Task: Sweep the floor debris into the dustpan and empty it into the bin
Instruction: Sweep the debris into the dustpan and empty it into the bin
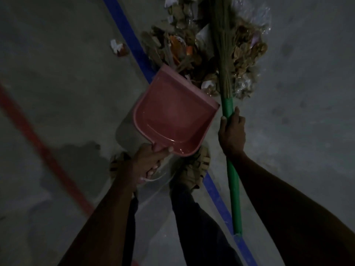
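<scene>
A pink dustpan [172,114] hangs above the floor, its open lip toward a heap of dry leaves, paper and plastic wrap [194,47]. My left hand [151,160] grips its short handle. The pan holds nothing. My right hand [231,131] grips the green handle of a grass broom [228,110], whose bristles [222,45] lie across the heap. No bin shows in the head view.
A blue floor line [132,41] runs diagonally under the heap and past my feet [194,169]. A red line [38,146] crosses at the left. One crumpled scrap [119,48] lies apart, left of the blue line. Grey concrete floor lies all around.
</scene>
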